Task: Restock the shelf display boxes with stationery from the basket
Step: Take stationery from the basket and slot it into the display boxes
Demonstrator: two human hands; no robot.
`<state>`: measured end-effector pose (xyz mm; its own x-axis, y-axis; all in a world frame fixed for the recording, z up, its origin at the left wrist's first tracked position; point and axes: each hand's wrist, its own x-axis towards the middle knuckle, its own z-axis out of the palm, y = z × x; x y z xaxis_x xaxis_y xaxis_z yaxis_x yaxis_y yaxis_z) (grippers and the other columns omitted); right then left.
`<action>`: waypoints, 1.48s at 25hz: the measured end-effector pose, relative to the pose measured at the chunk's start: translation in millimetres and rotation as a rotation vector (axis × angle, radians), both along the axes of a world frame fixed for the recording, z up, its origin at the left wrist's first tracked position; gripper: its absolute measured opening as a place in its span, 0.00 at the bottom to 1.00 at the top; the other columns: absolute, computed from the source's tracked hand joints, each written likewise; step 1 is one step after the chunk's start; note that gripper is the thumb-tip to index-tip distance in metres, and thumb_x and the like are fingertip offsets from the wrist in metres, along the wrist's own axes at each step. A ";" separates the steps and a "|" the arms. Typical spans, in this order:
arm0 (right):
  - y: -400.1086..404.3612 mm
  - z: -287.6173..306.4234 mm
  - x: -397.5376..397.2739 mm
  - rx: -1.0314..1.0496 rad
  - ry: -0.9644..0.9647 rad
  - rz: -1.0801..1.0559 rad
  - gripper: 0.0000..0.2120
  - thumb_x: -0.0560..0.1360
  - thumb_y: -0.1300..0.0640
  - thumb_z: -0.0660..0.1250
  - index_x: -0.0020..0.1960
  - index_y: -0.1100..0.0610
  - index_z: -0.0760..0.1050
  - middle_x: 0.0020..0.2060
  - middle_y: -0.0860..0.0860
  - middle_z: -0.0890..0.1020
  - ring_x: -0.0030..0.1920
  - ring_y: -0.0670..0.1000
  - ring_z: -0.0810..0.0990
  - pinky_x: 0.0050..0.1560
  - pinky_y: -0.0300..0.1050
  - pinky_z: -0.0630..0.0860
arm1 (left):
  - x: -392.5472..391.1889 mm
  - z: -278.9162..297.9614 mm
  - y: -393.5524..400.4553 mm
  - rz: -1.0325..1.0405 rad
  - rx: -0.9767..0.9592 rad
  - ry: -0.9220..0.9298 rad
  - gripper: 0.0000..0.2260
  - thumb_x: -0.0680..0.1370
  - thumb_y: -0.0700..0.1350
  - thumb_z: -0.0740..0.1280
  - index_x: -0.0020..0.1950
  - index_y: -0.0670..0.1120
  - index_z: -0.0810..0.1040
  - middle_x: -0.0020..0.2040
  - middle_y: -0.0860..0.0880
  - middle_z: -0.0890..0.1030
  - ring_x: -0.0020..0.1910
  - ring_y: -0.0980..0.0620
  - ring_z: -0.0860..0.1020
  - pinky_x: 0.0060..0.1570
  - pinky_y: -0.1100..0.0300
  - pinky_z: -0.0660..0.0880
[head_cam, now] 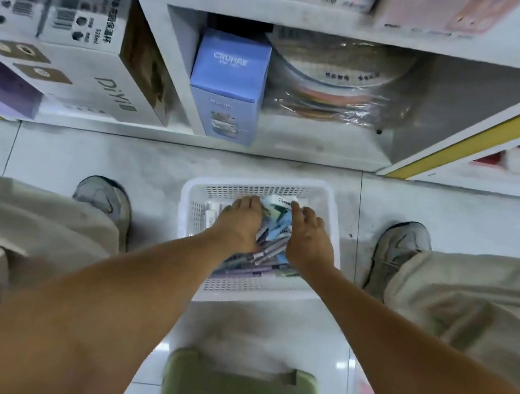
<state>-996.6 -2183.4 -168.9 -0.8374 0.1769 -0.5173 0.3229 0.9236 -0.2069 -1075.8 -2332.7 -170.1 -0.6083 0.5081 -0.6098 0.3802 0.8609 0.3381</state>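
A white perforated plastic basket (331,219) stands on the floor between my feet, in front of the bottom shelf. It holds a pile of stationery (270,247): purple, blue and green packets and a white labelled packet (284,200) at the far side. Both my hands reach down into it. My left hand (240,224) lies on the left of the pile with its fingertips bent down among the items, and its grip is hidden. My right hand (308,236) is over the right of the pile, fingers loosely spread, the forefinger touching the white packet.
The bottom shelf ahead holds a blue carton (227,86), a wrapped stack of round coloured items (336,81) and large cardboard boxes (79,74) on the left. A green plastic stool (240,389) stands under me. My shoes (103,199) flank the basket.
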 end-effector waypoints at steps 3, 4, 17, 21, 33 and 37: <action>-2.7 -5.8 7.7 -0.068 0.116 -0.090 0.39 0.72 0.68 0.66 0.79 0.61 0.55 0.73 0.59 0.65 0.65 0.61 0.71 0.64 0.51 0.71 | 9.8 -11.0 2.8 -0.002 -0.036 0.051 0.50 0.64 0.60 0.78 0.74 0.40 0.55 0.67 0.40 0.66 0.67 0.41 0.67 0.67 0.47 0.65; -4.0 -6.9 9.6 -0.107 0.155 -0.131 0.37 0.72 0.68 0.67 0.78 0.63 0.57 0.71 0.60 0.67 0.64 0.62 0.72 0.63 0.52 0.72 | 15.1 -14.3 4.4 -0.018 -0.062 0.075 0.51 0.63 0.62 0.78 0.73 0.40 0.55 0.65 0.41 0.66 0.65 0.41 0.67 0.66 0.46 0.65; -15.0 -16.6 23.0 -0.337 0.254 -0.412 0.30 0.73 0.70 0.65 0.73 0.61 0.62 0.64 0.60 0.73 0.54 0.63 0.79 0.47 0.53 0.78 | 51.5 -28.1 17.6 0.187 0.006 0.090 0.50 0.69 0.54 0.76 0.78 0.44 0.45 0.62 0.38 0.71 0.60 0.40 0.71 0.59 0.47 0.73; -14.3 -14.2 23.1 -0.389 0.232 -0.445 0.35 0.74 0.69 0.63 0.77 0.55 0.58 0.67 0.58 0.72 0.57 0.58 0.78 0.47 0.45 0.76 | 47.7 -30.7 16.8 0.054 -0.024 0.164 0.47 0.70 0.49 0.76 0.77 0.45 0.45 0.54 0.40 0.76 0.50 0.43 0.76 0.48 0.51 0.75; -2.0 11.1 7.9 -0.343 0.181 -0.432 0.28 0.74 0.68 0.65 0.72 0.55 0.63 0.61 0.55 0.74 0.57 0.56 0.75 0.50 0.47 0.74 | -13.8 9.6 -12.8 0.101 -0.056 -0.344 0.39 0.67 0.40 0.77 0.71 0.44 0.58 0.46 0.47 0.76 0.43 0.51 0.77 0.32 0.58 0.73; 0.3 30.0 0.3 -0.331 0.048 -0.419 0.30 0.72 0.72 0.64 0.71 0.56 0.65 0.62 0.55 0.74 0.60 0.57 0.75 0.54 0.49 0.76 | -25.8 33.1 -23.5 0.105 -0.110 -0.454 0.30 0.65 0.43 0.78 0.64 0.44 0.70 0.55 0.47 0.77 0.50 0.49 0.79 0.47 0.54 0.81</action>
<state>-996.3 -2183.1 -138.9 -0.7540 0.3349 -0.5651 0.6330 0.6004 -0.4887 -1101.6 -2356.2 -137.0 -0.3128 0.3752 -0.8726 0.1241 0.9270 0.3541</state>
